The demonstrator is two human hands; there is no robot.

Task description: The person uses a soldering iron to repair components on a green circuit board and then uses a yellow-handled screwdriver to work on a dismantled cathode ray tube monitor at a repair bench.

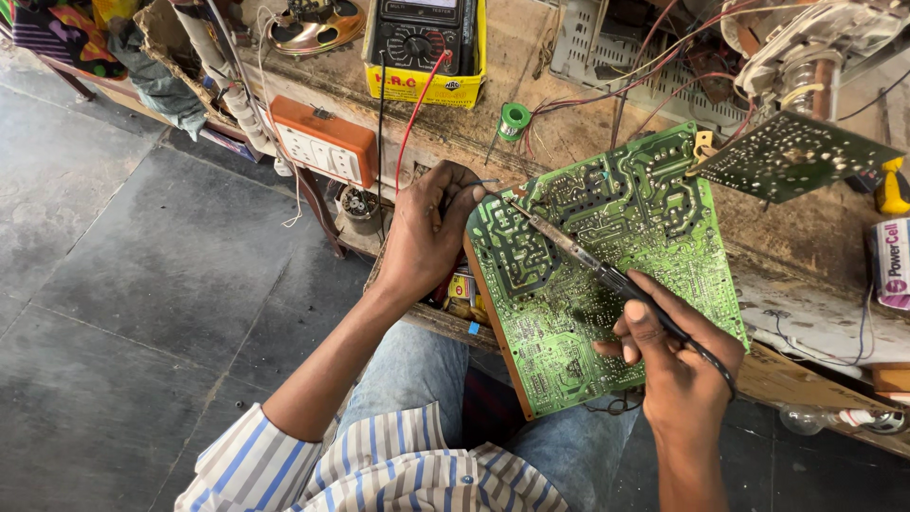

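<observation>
Dark grey stone tile floor [142,284] fills left and near side, pale joint lines, dull daylight sheen. Worn wooden bench [569,114] runs across far side to the right, top scuffed and stained, front edge chipped. Orange-and-white socket board [322,142] fixed on bench's left front. Yellow meter box [427,47] at far centre. Colourful cloth [66,33] bunched far left. Wires and scrap clutter far right. Light soft, even, no hard shadows.

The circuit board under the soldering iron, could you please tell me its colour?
Green board with pale tracks, seen in the head view.
</observation>
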